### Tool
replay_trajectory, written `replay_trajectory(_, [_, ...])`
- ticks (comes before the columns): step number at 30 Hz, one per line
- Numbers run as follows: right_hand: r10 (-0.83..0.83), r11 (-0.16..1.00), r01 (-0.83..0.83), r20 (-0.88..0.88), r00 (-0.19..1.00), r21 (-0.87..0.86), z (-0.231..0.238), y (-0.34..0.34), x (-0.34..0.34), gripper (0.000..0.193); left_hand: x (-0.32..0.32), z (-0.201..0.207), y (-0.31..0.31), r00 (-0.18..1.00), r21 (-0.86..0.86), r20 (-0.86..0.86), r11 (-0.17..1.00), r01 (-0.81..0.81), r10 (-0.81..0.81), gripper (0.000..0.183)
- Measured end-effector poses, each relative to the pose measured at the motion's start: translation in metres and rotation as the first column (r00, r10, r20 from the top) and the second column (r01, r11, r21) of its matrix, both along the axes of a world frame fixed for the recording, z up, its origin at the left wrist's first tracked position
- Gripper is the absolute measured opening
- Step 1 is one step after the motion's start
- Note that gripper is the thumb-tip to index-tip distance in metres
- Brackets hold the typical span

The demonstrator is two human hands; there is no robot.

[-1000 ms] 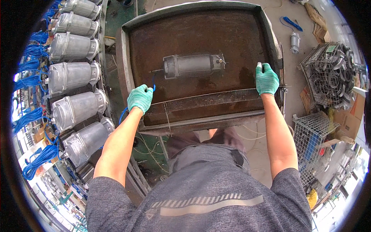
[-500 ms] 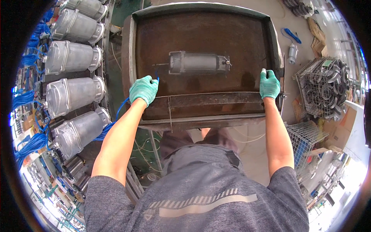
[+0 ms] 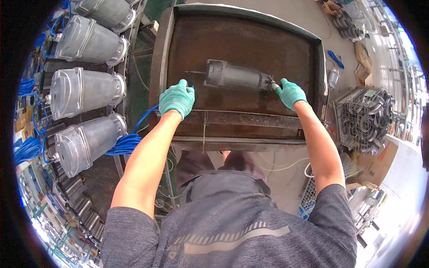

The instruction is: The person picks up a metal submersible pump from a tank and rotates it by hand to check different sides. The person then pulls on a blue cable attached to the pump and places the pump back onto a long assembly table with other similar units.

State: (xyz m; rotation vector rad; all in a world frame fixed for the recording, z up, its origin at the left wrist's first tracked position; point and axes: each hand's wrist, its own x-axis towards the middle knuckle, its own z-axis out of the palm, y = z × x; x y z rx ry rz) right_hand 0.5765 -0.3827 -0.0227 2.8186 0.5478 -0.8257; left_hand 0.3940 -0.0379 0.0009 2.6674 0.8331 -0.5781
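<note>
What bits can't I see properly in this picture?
All in the head view:
- Blue cord: part is hidden by the left hand.
- Right hand: too small to tell whether it grips or only touches the fitting.
- Metal cylinder: its own body hides its underside.
- Row of casings: far end cut off by the upper edge.

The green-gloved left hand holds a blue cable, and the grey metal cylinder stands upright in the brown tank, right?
Not quite: the grey metal cylinder lies on its side in the brown rectangular tank, as the head view shows.
</note>
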Motion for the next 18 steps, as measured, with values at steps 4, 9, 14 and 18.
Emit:
replay_trajectory(4, [0.02, 0.995, -0.022, -0.028, 0.999, -0.094, -0.017, 0.021, 0.008, 0.044, 0.001, -0.001, 0.002, 1.0, -0.026, 0.006, 1.0, 0.013, -0.012, 0.03])
replay_trajectory(9, [0.05, 0.986, -0.058, -0.051, 0.997, -0.154, -0.018, 0.034, 0.011, 0.034, -0.002, 0.0, 0.005, 1.0, -0.059, 0.027, 0.998, 0.002, -0.001, 0.033])
replay_trajectory(14, [0.142, 0.979, -0.143, -0.012, 0.99, -0.146, -0.039, 0.02, 0.018, 0.034, -0.006, -0.006, 0.006, 0.997, -0.038, 0.079, 0.999, 0.012, -0.009, 0.033])
replay_trajectory(18, [0.136, 0.973, -0.142, -0.047, 0.99, -0.182, -0.037, 0.023, 0.02, 0.029, -0.006, -0.006, 0.006, 0.996, -0.038, 0.09, 0.999, 0.019, -0.015, 0.033])
